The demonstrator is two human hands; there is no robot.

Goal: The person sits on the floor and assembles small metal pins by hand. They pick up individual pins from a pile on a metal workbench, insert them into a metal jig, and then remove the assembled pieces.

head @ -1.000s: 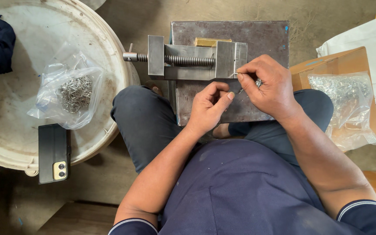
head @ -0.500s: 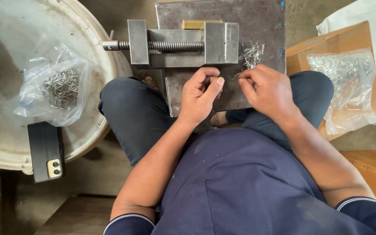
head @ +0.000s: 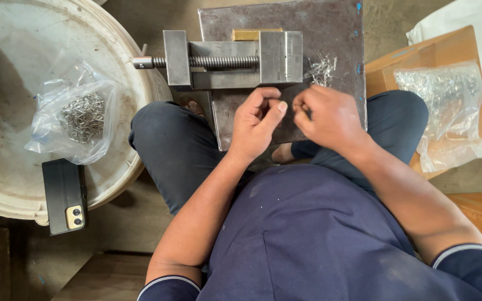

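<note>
On the steel plate, just right of the vise, lies your heap of small metal pins; your right hand curls shut just below it, your left hand pinched beside; whether either grip holds a pin you cannot tell; a bag of pins sits in the white tub.

I see a white tub at left holding a clear bag of metal bits; a black phone rests on its rim. At right, another bag lies on a cardboard box.
</note>
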